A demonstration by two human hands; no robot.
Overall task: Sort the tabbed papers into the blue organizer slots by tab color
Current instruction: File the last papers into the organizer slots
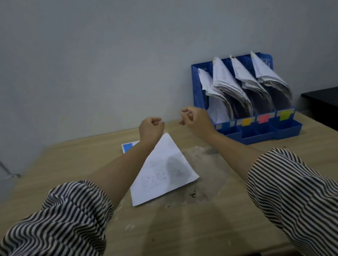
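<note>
Sorting close to finished, by the look of it: one loose sheet (160,168) lying flat on the counter (195,219) at centre frame, the other papers (243,81) already standing in the four slots of the blue organizer (265,131) at right of centre, against the wall. Left hand (151,127) raised above the sheet's far corner, fingers curled into a loose fist, nothing visibly held. Right hand (196,120) just to its right, apart from it, also curled, fingertips drawn together as if pinching; whether anything is between them, cannot tell. Next move, probably: pick up the last sheet, read its tab, and drop it behind the matching label, which calls for a reach toward the right of the frame. Labels on the organizer's front lip, left to right: a pale one, yellow (246,121), pink (264,118), yellow-green (284,114). Blue patch (127,147) at the sheet's far left corner partly hidden by the left forearm, so tab or separate card unclear. Print on the sheet too faint to read; small tabs at the filed papers' tips too small for colour.
</note>
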